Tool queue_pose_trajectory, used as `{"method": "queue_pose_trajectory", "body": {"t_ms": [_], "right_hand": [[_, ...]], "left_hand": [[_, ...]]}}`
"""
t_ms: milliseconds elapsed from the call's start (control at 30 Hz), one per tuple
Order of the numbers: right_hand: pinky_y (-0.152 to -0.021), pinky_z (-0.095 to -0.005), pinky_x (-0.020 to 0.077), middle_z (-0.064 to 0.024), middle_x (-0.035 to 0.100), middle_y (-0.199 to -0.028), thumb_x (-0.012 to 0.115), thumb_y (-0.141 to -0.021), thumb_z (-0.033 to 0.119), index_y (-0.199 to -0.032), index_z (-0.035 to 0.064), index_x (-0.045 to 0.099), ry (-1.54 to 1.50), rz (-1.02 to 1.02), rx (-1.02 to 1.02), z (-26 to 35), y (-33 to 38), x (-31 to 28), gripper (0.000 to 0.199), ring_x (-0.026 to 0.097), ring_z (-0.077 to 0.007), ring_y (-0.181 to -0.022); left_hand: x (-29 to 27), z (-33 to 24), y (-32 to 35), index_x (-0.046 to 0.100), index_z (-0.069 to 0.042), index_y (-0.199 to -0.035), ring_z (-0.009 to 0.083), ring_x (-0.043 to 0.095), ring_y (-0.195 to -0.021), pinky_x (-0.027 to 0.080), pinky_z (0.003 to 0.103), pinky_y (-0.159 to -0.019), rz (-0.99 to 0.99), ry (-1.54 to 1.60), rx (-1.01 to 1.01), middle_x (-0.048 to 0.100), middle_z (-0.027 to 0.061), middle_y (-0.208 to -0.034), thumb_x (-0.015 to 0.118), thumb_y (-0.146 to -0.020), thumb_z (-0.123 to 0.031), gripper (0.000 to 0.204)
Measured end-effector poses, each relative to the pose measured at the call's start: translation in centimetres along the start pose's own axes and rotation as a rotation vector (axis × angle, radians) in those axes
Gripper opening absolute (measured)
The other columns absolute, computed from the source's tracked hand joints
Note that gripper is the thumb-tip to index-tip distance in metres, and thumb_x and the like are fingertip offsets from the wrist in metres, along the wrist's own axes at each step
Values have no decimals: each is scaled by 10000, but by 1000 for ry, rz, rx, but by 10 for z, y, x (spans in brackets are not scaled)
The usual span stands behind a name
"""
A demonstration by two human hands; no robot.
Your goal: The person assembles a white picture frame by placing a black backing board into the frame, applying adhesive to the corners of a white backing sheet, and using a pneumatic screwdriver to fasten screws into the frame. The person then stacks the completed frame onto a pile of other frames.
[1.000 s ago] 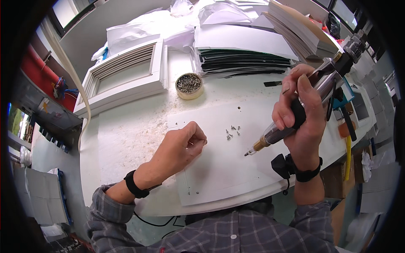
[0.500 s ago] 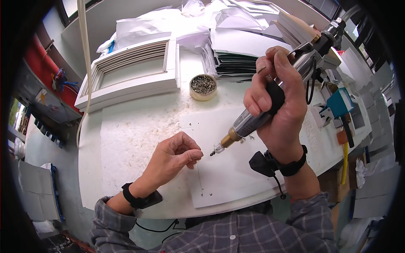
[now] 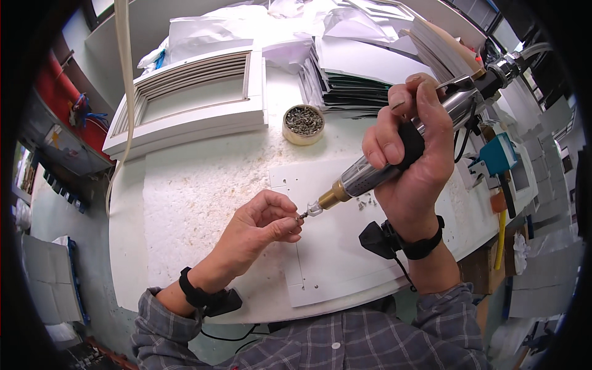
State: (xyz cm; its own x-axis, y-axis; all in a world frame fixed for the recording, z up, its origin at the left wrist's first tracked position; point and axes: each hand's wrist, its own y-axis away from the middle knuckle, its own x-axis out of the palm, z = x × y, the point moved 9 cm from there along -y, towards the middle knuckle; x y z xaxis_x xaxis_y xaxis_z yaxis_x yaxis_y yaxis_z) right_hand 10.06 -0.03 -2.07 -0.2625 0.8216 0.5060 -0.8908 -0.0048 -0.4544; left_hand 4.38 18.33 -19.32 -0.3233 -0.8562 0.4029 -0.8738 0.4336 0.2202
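My right hand [image 3: 425, 160] is wrapped round a silver air screwdriver [image 3: 357, 177] with a brass-coloured nose, tilted down to the left. At the tip of its bit is a small dark screw [image 3: 303, 216]. The thumb and fingers of my left hand [image 3: 265, 221] are pinched together at that screw, partly hiding its end. Below both hands lies a flat white panel [image 3: 339, 265] with small holes near its left edge. A few loose screws [image 3: 368, 202] rest on the panel beside the screwdriver.
A round tub [image 3: 302, 139] full of screws stands beyond the panel. White louvred frames [image 3: 191, 131] are stacked at the far left, sheets [image 3: 364, 61] piled at the back. A teal tool [image 3: 497, 154] sits at the right. A pale hose [image 3: 126, 80] hangs at the left.
The screwdriver's tip has come down-left to my left hand. Its screw, apart from the fingers before, now meets the fingertips. The view has shifted slightly.
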Motion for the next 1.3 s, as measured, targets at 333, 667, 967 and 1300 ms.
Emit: {"method": "queue_pose_trajectory", "body": {"t_ms": [333,667,967,1300], "right_hand": [[-463,-212,416,5,548,-934,478,-1110,306,-1162,73,517,15,3,-19,-5,2,3,242,432,-40,-524],[-505,-248,435,-17,535,-946,580,-1055,325,-1076,98,503,189,139,-60,-17,-19,29,240,468,-58,-537],[-464,-236,434,23,590,-653,710,-995,213,-953,35,635,281,122,-51,-55,-29,36,198,528,-46,-503],[-446,-230,425,36,564,-584,711,-988,222,-946,32,651,373,160,-50,-68,-30,30,204,520,-39,-478]], "left_hand": [[3,-1,1,576,-77,-1195,141,696,-990,612,302,-879,16,18,-9,704,62,-1061,713,-1004,-150,246],[-4,-43,-15,572,-46,-1155,93,659,-938,530,268,-836,-111,-493,253,741,58,-1056,662,-1016,-44,166],[-10,-45,-48,574,-49,-1224,179,707,-1020,512,320,-861,-120,-870,339,762,97,-1114,596,-985,8,246],[-11,-38,-53,560,-31,-1239,254,697,-1142,511,377,-977,-85,-833,278,723,138,-1188,539,-981,30,266]]}}
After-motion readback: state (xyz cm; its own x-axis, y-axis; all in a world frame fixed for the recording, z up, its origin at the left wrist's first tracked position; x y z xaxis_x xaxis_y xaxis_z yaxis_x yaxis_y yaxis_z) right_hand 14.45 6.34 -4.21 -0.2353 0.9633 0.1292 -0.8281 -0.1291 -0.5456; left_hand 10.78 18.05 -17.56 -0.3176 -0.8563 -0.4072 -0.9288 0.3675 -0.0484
